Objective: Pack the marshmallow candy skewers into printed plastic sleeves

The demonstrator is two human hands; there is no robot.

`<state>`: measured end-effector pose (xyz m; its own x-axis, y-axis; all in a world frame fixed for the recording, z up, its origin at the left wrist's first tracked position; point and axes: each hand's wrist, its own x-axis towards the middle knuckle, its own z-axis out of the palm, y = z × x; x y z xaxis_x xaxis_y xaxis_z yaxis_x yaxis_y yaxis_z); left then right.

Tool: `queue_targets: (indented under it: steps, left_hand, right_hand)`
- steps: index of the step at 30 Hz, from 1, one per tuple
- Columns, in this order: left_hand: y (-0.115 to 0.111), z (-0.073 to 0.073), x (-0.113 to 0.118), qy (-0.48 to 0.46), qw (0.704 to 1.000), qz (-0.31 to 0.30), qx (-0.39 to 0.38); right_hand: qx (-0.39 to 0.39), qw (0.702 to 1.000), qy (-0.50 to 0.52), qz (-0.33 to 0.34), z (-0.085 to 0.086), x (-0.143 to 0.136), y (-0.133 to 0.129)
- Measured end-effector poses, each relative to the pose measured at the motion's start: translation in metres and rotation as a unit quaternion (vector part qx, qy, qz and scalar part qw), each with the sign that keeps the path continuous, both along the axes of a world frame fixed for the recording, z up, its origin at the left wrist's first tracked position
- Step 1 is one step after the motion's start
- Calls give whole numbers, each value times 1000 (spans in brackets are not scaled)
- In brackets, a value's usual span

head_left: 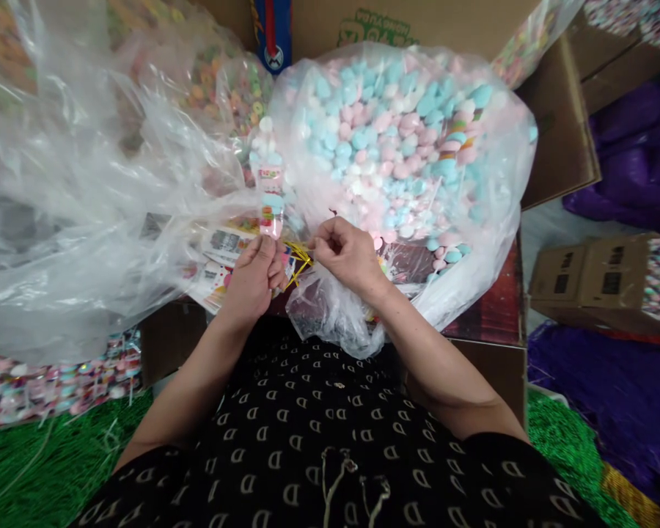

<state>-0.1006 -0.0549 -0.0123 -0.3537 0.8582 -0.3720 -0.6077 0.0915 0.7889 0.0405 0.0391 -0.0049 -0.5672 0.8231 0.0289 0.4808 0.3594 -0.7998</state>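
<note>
My left hand (256,275) is closed round the lower end of a marshmallow skewer (271,194) in a clear printed wrapper, which it holds upright. Pink, white and blue pieces show through the wrapper. To its right, my right hand (349,257) has thumb and forefinger pinched together; what lies between them, if anything, is too small to make out. Shiny gold twist ties (298,262) lie between the two hands. Behind my right hand stands a large clear bag of pink, white and blue marshmallows (390,147), with several skewered ones lying on top.
Clear plastic bags of ring-shaped sweets (209,81) fill the left. Printed labels (214,282) lie beside my left hand. Cardboard boxes (610,271) and purple bags (632,161) stand at the right. Green tinsel (60,455) covers the floor at lower left.
</note>
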Motion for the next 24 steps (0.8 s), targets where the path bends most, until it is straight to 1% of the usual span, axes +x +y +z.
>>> queue_targets:
  steps: [1,3,5,6,8,10,12,15,17,19,21,24]
  left_hand:
    - [2,-1,2,-6,1000,-3,0]
    - [5,0,5,-17,1000,1,4]
    - [7,1,5,-18,1000,15,10]
    - [8,2,4,-15,1000,23,12]
    - [8,3,1,-6,999,33,11]
    - [7,3,-1,-2,999,32,7]
    - [6,1,-1,-4,1000,31,2]
    - [4,-1,0,-9,999,35,-8]
    - [4,-1,0,-10,999,34,-12]
    - [4,-1,0,-8,999,32,-11]
    - [4,-2,-1,-4,1000,30,-7]
    - [4,-3,-1,7,1000,24,-4]
  right_hand:
    - [-8,1000,22,-2,4,2,0]
    - [-9,1000,14,-4,8,4,1]
    - [1,999,-48,8,8,5,2]
    - [9,996,-90,25,6,4,2]
    - [34,982,-173,70,2,3,-1]
    - [78,962,-240,103,-3,0,-7]
    - [115,945,-283,114,-5,-5,-15]
    - [117,935,-318,105,-7,-11,-22]
    - [100,940,-316,86,-8,-13,-21]
    - [76,953,-285,69,-11,-12,-16]
    - [40,973,-220,51,-14,-8,-9]
    - [-26,997,-76,1,-13,2,-4]
